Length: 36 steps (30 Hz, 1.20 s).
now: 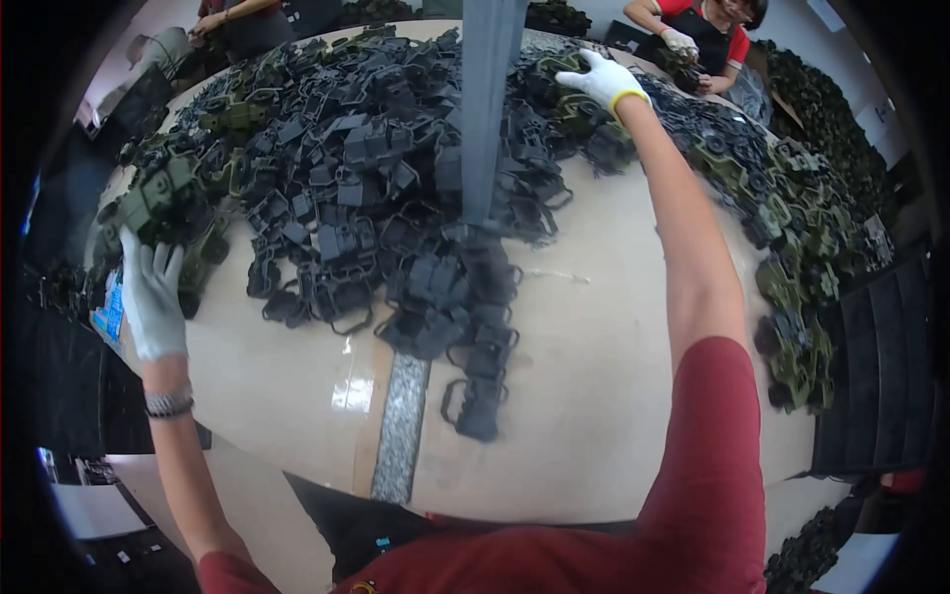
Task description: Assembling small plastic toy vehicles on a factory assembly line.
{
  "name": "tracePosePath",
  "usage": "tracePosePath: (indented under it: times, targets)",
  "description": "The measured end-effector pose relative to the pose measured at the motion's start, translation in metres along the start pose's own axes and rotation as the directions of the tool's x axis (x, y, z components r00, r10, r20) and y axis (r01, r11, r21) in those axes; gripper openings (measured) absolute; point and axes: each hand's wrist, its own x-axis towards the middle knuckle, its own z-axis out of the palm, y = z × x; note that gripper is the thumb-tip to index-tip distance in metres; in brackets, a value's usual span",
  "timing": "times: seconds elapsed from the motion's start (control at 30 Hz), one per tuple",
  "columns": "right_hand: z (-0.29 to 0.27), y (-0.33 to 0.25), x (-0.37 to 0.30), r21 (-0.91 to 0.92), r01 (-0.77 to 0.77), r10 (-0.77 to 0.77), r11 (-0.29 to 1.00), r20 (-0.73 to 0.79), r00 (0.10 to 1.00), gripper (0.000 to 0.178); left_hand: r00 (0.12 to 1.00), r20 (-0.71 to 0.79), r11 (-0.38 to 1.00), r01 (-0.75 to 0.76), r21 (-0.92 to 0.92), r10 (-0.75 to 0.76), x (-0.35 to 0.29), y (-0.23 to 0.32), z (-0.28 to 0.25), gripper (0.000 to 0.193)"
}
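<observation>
On the table (594, 396) a heap of plastic frames (396, 208) lies ahead of me, centre-left. My left hand (150, 292) sits at its left edge; my right hand (606, 77) rests on the far side. Toy vehicles (792, 247) line the right rim.

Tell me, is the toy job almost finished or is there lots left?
Some looks done: green toy vehicles sit stacked along the table's right edge. In hand: the left hand touches a green vehicle, and the right hand reaches into the far pile. Lots seems left: a big heap of black plastic parts covers the middle.
</observation>
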Motion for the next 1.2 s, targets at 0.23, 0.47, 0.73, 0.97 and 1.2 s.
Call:
tracePosePath:
  times: [0.23,0.47,0.73,0.97,1.2]
  targets:
    - [0.070,-0.039,0.059,0.050,-0.200,0.194,0.978,0.101,0.976,0.113,0.969,0.090,0.881,-0.247,0.403,0.231,-0.079,-0.055,-0.045,0.056]
    - [0.063,0.016,0.051,0.258,-0.173,0.159,0.951,0.072,0.985,0.107,0.982,0.005,0.901,-0.176,0.397,0.190,-0.106,-0.068,-0.071,0.050]
    - [0.016,0.064,-0.065,0.243,-0.262,0.279,0.934,-0.037,0.960,0.114,0.956,0.182,0.644,-0.290,0.708,0.231,-0.144,-0.088,-0.076,0.057]
    - [-0.018,0.056,-0.205,0.410,-0.237,0.352,0.881,-0.234,0.906,0.108,0.736,0.518,-0.044,-0.558,0.829,0.436,-0.122,-0.081,-0.087,0.064]
    - [-0.047,0.033,-0.309,0.679,0.051,0.255,0.733,-0.343,0.904,0.090,0.551,0.723,0.242,-0.834,0.496,0.416,-0.245,-0.066,-0.040,0.049]
